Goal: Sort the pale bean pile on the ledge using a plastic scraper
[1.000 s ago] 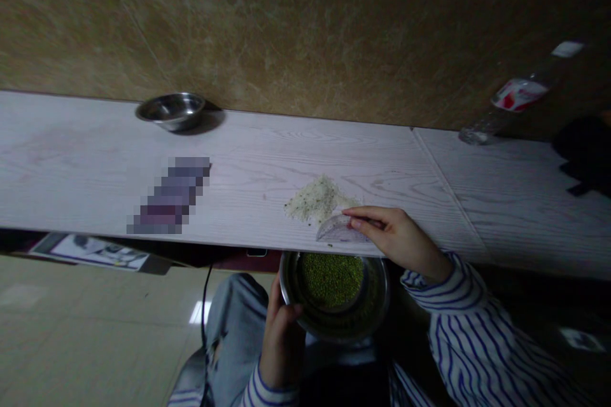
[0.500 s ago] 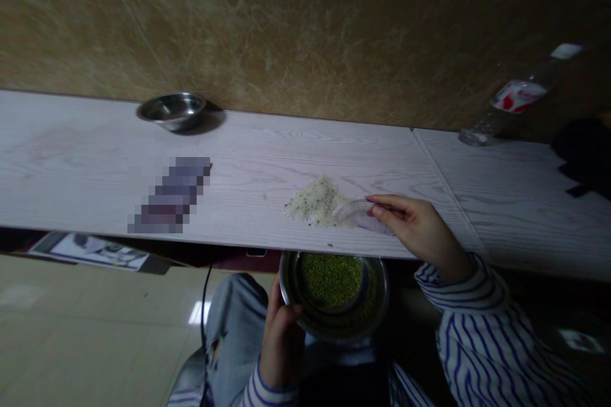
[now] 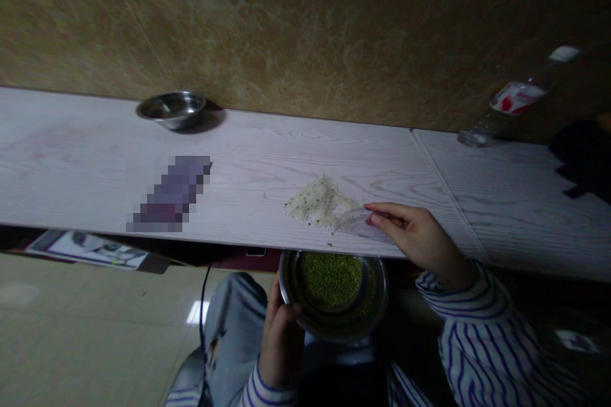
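Pile of pale grains (image 3: pixel 315 200) on white wood-grain table (image 3: pixel 95 140), near the front edge. Dark specks mixed in, a few strays toward the edge. Pile lies spread out, with no container around it. Green beans (image 3: pixel 329 278) cover the middle of a steel bowl (image 3: pixel 334 329), which sits just below the table edge, beside the person's jeans (image 3: pixel 233 311). State so far: pale grains out on the table, green beans in the bowl. Cannot tell whether any pale grains remain among the beans. Right hand (image 3: pixel 422 235) grasps a clear plastic half-disc (image 3: pixel 360 226) between thumb and fingers, its edge touching the pile's right fringe. Left hand (image 3: pixel 281 346) clenches the bowl rim. Nothing stands between plastic and pile. Further along the table: small steel bowl (image 3: pixel 172 109) by the wall (image 3: pixel 305 19), pixelated object (image 3: pixel 172 194) unreadable, plastic bottle (image 3: pixel 515 96) with red label at far right.
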A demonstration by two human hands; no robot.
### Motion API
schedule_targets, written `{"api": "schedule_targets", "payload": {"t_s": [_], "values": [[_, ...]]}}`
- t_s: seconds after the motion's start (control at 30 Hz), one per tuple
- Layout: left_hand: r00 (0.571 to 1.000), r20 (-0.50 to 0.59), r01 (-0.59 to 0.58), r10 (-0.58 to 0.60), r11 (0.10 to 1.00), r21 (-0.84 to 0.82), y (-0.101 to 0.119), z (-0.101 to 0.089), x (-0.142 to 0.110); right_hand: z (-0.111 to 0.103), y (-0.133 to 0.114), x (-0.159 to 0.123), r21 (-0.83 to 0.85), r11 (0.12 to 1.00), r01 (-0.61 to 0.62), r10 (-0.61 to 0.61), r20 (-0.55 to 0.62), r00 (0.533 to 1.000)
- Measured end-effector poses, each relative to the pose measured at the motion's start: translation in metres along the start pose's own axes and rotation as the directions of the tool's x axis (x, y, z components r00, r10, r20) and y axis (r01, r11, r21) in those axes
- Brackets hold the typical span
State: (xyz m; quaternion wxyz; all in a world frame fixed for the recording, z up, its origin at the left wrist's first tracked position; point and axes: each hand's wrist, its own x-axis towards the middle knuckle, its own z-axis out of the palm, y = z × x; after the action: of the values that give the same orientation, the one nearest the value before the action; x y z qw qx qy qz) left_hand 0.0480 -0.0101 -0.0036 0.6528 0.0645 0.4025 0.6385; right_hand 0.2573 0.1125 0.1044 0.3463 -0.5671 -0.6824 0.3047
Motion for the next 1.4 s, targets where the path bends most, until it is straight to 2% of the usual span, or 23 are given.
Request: {"api": "schedule_targets", "payload": {"t_s": [0.33, 0.67, 0.83, 1.0, 1.2, 1.4], "values": [[1.0, 0.003, -0.012, 0.012, 1.0, 0.006, -0.001, -0.003, 0.002, 0.004, 0.003, -0.002, -0.022, 1.0, 0.002, -0.003, -0.022, 1.0], [1.0, 0.016, 0.014, -0.014, 1.0, 0.002, -0.002, -0.003, 0.002, 0.005, -0.001, -0.004, 0.021, 1.0, -0.018, 0.017, 0.034, 0.999], [1.0, 0.008, -0.009, 0.009, 1.0, 0.0, -0.003, -0.002, 0.002, 0.007, -0.004, -0.007, 0.045, 0.999, -0.013, 0.011, 0.047, 0.999], [1.0, 0.027, -0.011, 0.011, 1.0, 0.012, -0.002, -0.002, 0.002, 0.012, 0.0, -0.002, 0.024, 1.0, -0.003, 0.002, 0.036, 0.999], [1.0, 0.01, -0.015, 0.015, 1.0, 0.002, -0.001, -0.002, 0.002, 0.009, 0.01, 0.011, 0.019, 1.0, -0.003, 0.004, -0.055, 0.998], [1.0, 0.003, -0.019, 0.019, 1.0, -0.017, 0.001, -0.003, 0.003, 0.021, 0.001, 0.005, 0.07, 0.997, 0.025, -0.024, -0.019, 1.0]]}}
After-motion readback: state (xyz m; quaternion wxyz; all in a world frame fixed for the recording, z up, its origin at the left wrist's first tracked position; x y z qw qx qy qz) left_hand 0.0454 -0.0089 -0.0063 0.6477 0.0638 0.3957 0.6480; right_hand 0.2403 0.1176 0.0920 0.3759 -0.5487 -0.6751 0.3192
